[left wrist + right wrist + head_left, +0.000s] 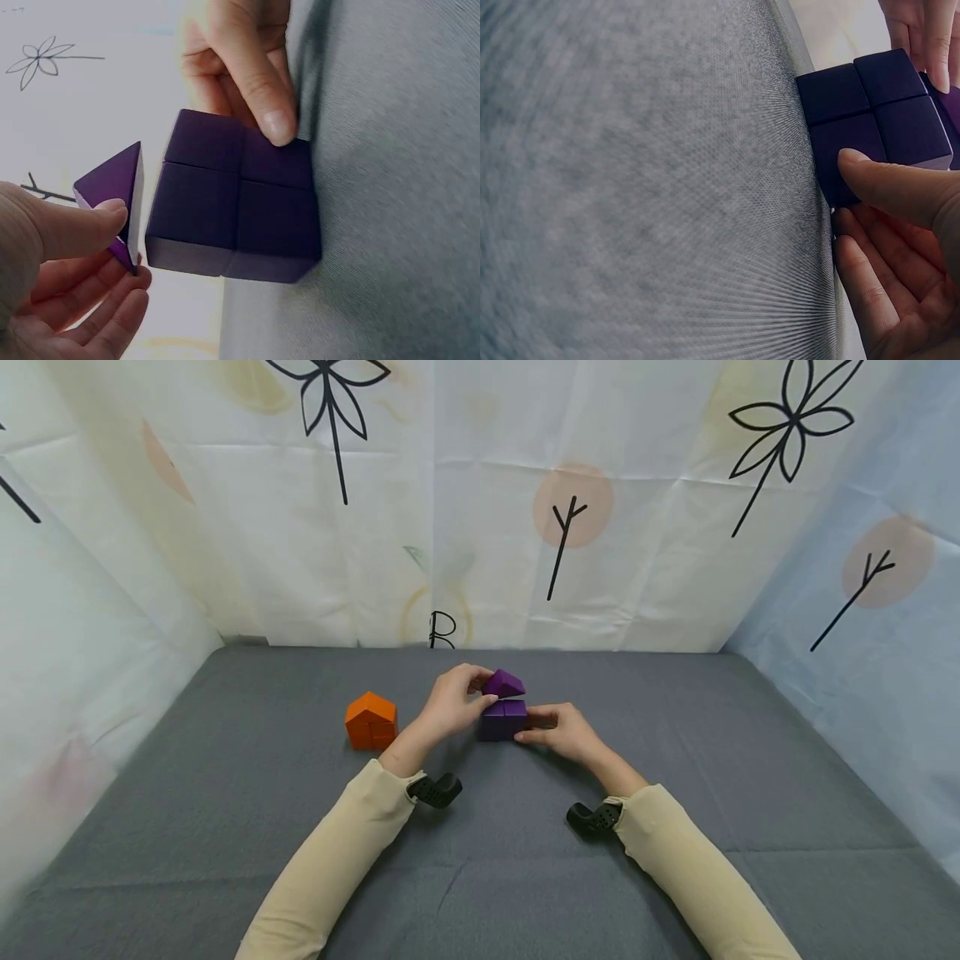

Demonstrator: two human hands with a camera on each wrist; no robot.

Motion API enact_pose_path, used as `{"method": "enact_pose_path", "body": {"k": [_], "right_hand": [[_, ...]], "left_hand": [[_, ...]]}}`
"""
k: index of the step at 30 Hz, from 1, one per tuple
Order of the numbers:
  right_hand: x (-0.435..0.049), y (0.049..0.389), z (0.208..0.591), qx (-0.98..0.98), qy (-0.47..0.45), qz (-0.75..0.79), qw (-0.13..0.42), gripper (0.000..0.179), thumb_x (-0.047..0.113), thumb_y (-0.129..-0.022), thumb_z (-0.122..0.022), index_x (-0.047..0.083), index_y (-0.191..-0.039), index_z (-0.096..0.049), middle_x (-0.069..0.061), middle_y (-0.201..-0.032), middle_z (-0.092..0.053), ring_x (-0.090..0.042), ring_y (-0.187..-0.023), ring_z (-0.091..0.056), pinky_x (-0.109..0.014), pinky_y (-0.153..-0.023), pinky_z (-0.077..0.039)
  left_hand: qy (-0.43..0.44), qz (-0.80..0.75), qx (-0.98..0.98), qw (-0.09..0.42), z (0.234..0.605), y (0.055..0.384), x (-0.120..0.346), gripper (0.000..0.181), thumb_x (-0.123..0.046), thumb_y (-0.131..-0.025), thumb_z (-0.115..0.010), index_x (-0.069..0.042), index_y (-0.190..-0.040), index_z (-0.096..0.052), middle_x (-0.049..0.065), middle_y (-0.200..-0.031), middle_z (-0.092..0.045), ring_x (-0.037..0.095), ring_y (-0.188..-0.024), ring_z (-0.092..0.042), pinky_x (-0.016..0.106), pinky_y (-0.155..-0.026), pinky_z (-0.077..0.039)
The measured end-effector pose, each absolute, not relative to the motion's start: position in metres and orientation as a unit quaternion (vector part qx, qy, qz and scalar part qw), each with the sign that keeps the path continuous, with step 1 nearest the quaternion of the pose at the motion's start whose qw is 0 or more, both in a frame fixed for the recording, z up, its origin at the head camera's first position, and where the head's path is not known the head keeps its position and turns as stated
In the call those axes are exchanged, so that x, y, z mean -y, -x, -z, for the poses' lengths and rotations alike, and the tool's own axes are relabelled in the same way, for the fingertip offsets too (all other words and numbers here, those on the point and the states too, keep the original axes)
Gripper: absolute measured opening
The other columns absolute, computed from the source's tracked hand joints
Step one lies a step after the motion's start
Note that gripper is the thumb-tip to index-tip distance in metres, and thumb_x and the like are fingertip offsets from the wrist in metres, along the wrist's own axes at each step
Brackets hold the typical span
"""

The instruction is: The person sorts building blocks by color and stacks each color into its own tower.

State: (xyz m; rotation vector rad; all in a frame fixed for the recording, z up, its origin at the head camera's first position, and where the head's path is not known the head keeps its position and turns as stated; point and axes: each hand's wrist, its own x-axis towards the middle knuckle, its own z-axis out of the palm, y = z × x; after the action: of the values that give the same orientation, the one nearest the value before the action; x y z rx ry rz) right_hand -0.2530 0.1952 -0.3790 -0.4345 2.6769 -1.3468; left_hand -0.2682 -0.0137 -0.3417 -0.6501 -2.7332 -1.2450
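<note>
Several purple blocks (199, 199) stand in a square stack on the grey cloth, two wide and two high in the wrist views. Just above the stack, my left hand (452, 700) pinches a purple triangular block (504, 683) between thumb and fingers. A narrow gap parts the triangular block from the stack's top. At the stack's right side, my right hand (564, 731) grips a lower block, its thumb on the front face in the right wrist view. The fingers behind the stack are partly hidden.
Left of the left hand stands an orange house-shaped group of blocks (371, 722) with a pointed top. A grey cloth (480, 877) covers the table. Patterned fabric (480, 527) hangs behind it and at both sides. Both wrists wear black camera straps.
</note>
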Motion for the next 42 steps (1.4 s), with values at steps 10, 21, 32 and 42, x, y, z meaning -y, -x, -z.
{"method": "enact_pose_path", "body": {"k": [10, 21, 32, 42], "right_hand": [[-0.196, 0.254, 0.38, -0.88, 0.146, 0.449, 0.054, 0.043, 0.012, -0.085, -0.073, -0.001, -0.124, -0.063, -0.019, -0.116, -0.067, -0.031, -0.11, -0.063, -0.046, -0.095, -0.048], [-0.196, 0.253, 0.379, -0.88, 0.148, 0.448, 0.056, 0.043, 0.013, -0.085, -0.073, -0.002, -0.125, -0.063, -0.019, -0.117, -0.067, -0.032, -0.111, -0.063, -0.047, -0.095, -0.048], [-0.195, 0.253, 0.378, -0.886, 0.135, 0.441, 0.058, 0.046, 0.015, -0.086, -0.073, -0.001, -0.127, -0.061, -0.019, -0.119, -0.066, -0.032, -0.112, -0.062, -0.047, -0.096, -0.047], [-0.195, 0.254, 0.378, -0.881, 0.144, 0.446, 0.06, 0.045, 0.016, -0.086, -0.072, -0.002, -0.126, -0.061, -0.02, -0.119, -0.065, -0.032, -0.112, -0.062, -0.048, -0.096, -0.047]], "left_hand": [[0.259, 0.375, 0.888, 0.061, 0.344, 0.262, 0.016, 0.031, -0.011, -0.092, -0.064, 0.001, -0.12, -0.062, 0.015, -0.113, -0.061, 0.03, -0.105, -0.059, 0.039, -0.094, -0.048], [0.282, 0.363, 0.885, 0.069, 0.345, 0.259, 0.017, 0.03, -0.01, -0.092, -0.065, 0.002, -0.119, -0.062, 0.016, -0.112, -0.062, 0.029, -0.104, -0.06, 0.04, -0.093, -0.049], [0.29, 0.356, 0.886, 0.065, 0.347, 0.258, 0.022, 0.03, -0.011, -0.092, -0.065, 0.001, -0.119, -0.063, 0.014, -0.112, -0.062, 0.028, -0.104, -0.059, 0.04, -0.092, -0.048], [0.295, 0.356, 0.885, 0.058, 0.346, 0.257, 0.023, 0.031, -0.011, -0.091, -0.065, 0.001, -0.12, -0.062, 0.014, -0.111, -0.062, 0.027, -0.104, -0.06, 0.04, -0.092, -0.049]]}}
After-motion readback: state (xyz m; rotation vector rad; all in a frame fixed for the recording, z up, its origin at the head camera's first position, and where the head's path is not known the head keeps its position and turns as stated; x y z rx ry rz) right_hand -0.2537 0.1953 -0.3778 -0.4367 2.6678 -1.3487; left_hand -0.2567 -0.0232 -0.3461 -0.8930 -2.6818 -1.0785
